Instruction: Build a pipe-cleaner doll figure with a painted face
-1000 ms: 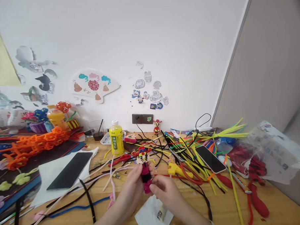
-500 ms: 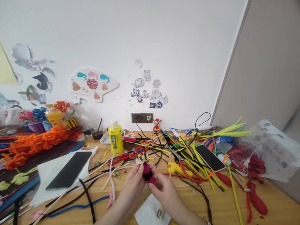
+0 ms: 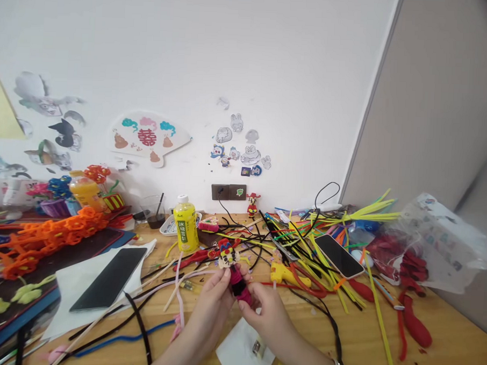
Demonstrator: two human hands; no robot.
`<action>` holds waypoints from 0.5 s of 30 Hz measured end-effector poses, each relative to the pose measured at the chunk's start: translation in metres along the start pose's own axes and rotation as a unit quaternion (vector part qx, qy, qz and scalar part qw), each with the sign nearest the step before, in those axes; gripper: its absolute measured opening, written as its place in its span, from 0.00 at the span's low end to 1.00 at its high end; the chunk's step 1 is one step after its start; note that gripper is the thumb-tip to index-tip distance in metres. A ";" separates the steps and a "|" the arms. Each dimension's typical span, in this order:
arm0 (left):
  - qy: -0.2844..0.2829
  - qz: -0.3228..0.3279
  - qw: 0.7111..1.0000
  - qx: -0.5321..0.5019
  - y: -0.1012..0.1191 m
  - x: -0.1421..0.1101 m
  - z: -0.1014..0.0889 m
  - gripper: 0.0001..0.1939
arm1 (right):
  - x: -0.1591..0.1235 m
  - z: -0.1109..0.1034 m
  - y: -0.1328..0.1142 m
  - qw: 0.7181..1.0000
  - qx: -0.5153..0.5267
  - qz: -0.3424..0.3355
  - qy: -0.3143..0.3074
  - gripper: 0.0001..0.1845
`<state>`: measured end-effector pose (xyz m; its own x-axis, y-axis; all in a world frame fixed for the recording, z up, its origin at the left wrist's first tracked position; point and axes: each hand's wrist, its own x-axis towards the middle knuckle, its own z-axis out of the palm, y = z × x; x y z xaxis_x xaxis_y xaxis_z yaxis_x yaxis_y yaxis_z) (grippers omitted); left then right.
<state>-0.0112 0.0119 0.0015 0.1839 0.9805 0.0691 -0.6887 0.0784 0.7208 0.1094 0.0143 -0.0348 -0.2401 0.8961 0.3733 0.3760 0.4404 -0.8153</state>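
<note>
Pinching a small pipe-cleaner doll (image 3: pixel 234 273) between the left hand (image 3: pixel 209 310) and right hand (image 3: pixel 267 318), fingers closed on it. Round face, red hat (image 3: pixel 224 246) and magenta wrapped body (image 3: pixel 239 287) look done; lower end's hidden, can't tell what's left. Long axis tilts, head up-left, away from the wrists. Just below the fingers sits a white paper square (image 3: pixel 240 352).

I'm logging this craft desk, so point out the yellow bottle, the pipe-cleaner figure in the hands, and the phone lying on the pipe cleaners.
Yellow bottle (image 3: pixel 185 228): head view, on its label.
Pipe-cleaner figure (image 3: pixel 236 283): head view, on its magenta body.
Phone (image 3: pixel 339 255): head view, on its dark screen.
</note>
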 end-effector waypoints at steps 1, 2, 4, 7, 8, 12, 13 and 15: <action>-0.001 0.001 1.000 0.003 0.001 0.000 0.000 0.08 | 0.000 0.000 0.000 1.000 0.002 0.000 -0.001 0.02; 0.000 0.002 1.000 0.007 0.001 0.000 0.000 0.08 | -0.001 0.000 0.000 1.000 0.006 0.001 -0.004 0.03; 0.005 0.004 1.000 0.020 0.003 0.000 0.001 0.08 | -0.002 -0.001 0.000 1.000 0.010 0.003 -0.016 0.05; 0.015 0.010 0.999 0.038 0.004 0.000 0.000 0.09 | -0.002 0.000 0.002 1.000 0.003 -0.005 -0.022 0.07; 0.020 0.011 0.999 0.041 0.003 0.001 0.000 0.09 | -0.002 0.001 0.002 1.000 0.002 -0.007 -0.018 0.06; 0.021 0.010 0.999 0.049 0.001 0.003 -0.003 0.10 | -0.001 0.002 0.004 1.000 0.023 0.007 -0.012 0.07; 0.015 0.009 0.998 0.053 0.000 0.004 -0.003 0.10 | -0.001 0.002 0.004 0.999 0.030 0.010 -0.014 0.07; 0.003 0.005 0.998 0.066 -0.002 0.005 -0.005 0.11 | 0.000 0.001 0.004 0.999 0.041 0.012 -0.014 0.07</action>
<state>-0.0125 0.0173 -0.0025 0.1736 0.9821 0.0732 -0.5925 0.0448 0.8043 0.1101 0.0159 -0.0389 -0.2570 0.9039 0.3420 0.3072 0.4120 -0.8579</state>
